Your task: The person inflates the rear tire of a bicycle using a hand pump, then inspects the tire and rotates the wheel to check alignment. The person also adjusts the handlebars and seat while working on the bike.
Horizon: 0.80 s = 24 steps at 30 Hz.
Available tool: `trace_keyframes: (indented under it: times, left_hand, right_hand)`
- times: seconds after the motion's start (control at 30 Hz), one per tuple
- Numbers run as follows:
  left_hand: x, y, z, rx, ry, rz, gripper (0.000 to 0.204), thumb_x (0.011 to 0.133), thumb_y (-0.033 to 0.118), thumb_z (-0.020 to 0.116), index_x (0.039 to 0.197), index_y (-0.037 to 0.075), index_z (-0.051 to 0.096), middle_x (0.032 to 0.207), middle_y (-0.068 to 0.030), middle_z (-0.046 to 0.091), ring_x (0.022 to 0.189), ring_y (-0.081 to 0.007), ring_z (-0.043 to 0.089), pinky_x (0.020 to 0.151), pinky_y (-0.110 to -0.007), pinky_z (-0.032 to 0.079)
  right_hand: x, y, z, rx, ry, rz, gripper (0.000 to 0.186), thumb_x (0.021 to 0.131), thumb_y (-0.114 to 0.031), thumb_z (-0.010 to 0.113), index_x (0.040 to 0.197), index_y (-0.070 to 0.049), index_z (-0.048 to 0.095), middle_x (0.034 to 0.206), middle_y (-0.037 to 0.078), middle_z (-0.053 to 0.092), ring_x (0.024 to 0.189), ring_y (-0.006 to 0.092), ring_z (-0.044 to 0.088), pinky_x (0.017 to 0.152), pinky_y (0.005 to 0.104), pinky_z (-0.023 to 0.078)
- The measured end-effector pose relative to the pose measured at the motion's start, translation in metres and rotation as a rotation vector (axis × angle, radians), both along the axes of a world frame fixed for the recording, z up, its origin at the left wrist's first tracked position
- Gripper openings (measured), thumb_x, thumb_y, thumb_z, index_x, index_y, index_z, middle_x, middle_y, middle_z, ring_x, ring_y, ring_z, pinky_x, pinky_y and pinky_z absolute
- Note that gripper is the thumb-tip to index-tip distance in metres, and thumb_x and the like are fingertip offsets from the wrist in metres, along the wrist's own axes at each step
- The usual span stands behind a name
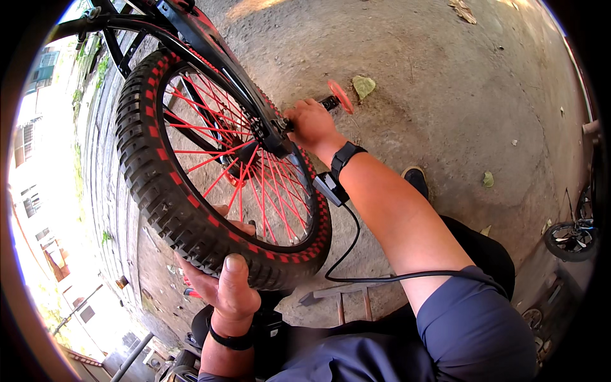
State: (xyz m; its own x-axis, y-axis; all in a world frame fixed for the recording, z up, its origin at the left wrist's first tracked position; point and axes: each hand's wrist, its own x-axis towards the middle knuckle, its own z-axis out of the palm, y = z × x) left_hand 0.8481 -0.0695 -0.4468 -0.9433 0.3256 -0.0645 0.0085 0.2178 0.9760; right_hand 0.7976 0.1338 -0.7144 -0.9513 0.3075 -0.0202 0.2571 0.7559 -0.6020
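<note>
A bicycle wheel (158, 191) with a knobbly black tyre, a red-and-black chequered rim and red spokes sits in a black fork (245, 95). My left hand (224, 290) grips the tyre at its near side, thumb on the tread and fingertips showing past the rim. At the axle end, my right hand (312, 126) is closed round a black tool (329, 102) with an orange ring-shaped end (341, 97). How the tool meets the axle is hidden by my fingers. A small black box (330, 189) with a cable hangs by my right wrist.
A black cable (394, 278) crosses my right arm. The bicycle frame (121, 25) reaches in at the upper left. Below the wheel lies a ladder-like piece (347, 293). Dry leaves (363, 88) lie on the concrete ground (433, 70). Another small wheeled vehicle (571, 240) stands far right.
</note>
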Motion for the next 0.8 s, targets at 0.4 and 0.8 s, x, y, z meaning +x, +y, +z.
trace_keyframes:
  times: [0.4,0.8]
  left_hand:
    - [-0.004,-0.006,-0.002,-0.024,0.025,-0.025,0.081,0.085,0.041,0.075,0.142,-0.004,0.038,0.126,-0.0191,0.059,0.092,-0.0238,0.068,0.085,-0.038,0.055]
    - [-0.001,-0.003,-0.001,-0.016,0.005,-0.007,0.085,0.083,0.044,0.077,0.142,-0.003,0.038,0.124,-0.0177,0.059,0.094,-0.0236,0.068,0.084,-0.037,0.055]
  right_hand:
    - [-0.003,0.002,0.011,0.022,-0.127,0.033,0.019,0.074,-0.024,0.080,0.086,-0.010,0.078,0.089,0.016,0.073,0.091,0.0379,0.072,0.080,0.0454,0.060]
    - [0.013,-0.006,0.002,-0.068,-0.044,-0.014,0.028,0.077,-0.026,0.079,0.101,-0.014,0.072,0.099,0.010,0.063,0.108,0.0338,0.058,0.094,0.0430,0.049]
